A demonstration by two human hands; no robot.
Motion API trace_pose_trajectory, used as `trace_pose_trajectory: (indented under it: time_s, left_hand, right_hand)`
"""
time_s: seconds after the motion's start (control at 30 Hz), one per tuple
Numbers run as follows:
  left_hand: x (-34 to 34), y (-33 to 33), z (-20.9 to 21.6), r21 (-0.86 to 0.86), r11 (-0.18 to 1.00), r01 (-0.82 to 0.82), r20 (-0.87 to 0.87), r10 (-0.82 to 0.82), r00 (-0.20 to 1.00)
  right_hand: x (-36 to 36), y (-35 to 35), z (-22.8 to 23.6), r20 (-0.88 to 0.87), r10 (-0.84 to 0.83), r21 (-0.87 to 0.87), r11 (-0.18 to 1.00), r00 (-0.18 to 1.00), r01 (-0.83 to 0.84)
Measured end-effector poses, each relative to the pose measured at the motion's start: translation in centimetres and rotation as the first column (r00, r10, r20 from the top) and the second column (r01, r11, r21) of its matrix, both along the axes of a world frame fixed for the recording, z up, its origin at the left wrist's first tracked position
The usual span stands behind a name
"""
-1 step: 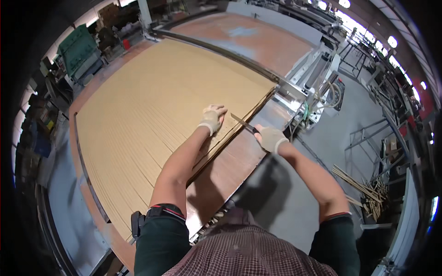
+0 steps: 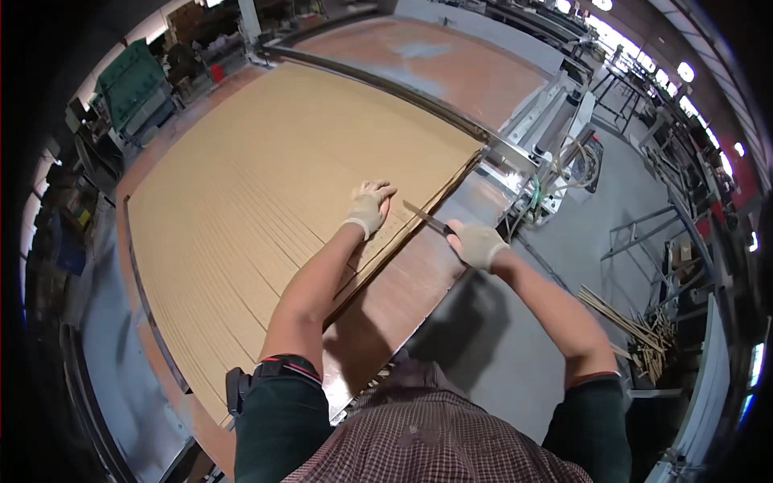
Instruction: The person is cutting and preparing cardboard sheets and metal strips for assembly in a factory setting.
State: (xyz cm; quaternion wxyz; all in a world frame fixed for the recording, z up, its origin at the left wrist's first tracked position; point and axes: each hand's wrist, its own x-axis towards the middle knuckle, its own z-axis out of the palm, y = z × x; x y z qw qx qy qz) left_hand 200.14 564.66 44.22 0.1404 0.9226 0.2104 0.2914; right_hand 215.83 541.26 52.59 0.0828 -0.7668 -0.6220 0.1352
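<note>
A large brown sheet of corrugated cardboard, scored with many parallel lines on its left part, lies on a worktable. Its right edge looks layered and rough. My left hand, in a pale glove, rests on top of the sheet near that edge, fingers apart and slightly bent, gripping nothing. In my right hand, also gloved, is the dark handle of a knife with a long narrow blade. The blade lies across the cardboard's edge, its tip pointing toward my left hand. Whether it touches the board I cannot tell.
A metal frame bar runs along the sheet's far side, meeting a machine carriage with hoses at the right. Beyond is another reddish table surface. Thin wooden strips lie on the floor at the right, near metal racks.
</note>
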Motion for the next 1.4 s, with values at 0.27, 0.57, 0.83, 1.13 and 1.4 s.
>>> trace_pose_trajectory:
  time_s: [0.27, 0.57, 0.83, 1.13, 1.4]
  left_hand:
    - [0.1, 0.1, 0.7, -0.078, 0.997, -0.030, -0.043, 0.027, 0.999]
    - [-1.3, -0.5, 1.0, -0.106, 0.992, -0.075, -0.085, 0.066, 0.994]
    - [0.4, -0.3, 0.6, -0.033, 0.997, -0.070, -0.034, 0.069, 0.997]
    - [0.4, -0.2, 0.9, -0.051, 0.996, -0.069, -0.045, 0.066, 0.997]
    - [0.0, -0.3, 0.6, -0.087, 0.990, -0.113, -0.084, 0.106, 0.991]
  right_hand:
    - [-1.5, 7.1, 3.4, 0.230, 0.434, -0.549, 0.797, 0.871, -0.252]
    - [3.9, 9.4, -1.0, 0.256, 0.895, -0.563, 0.445, 0.364, -0.696]
    - [0.6, 15.6, -3.2, 0.117, 0.727, -0.711, 0.537, 0.677, -0.454]
    - [0.9, 13.7, -6.9, 0.235, 0.684, -0.541, 0.683, 0.691, -0.492]
    - [2.1, 8.4, -0.2, -0.195, 0.143, -0.554, 0.800, 0.970, -0.229]
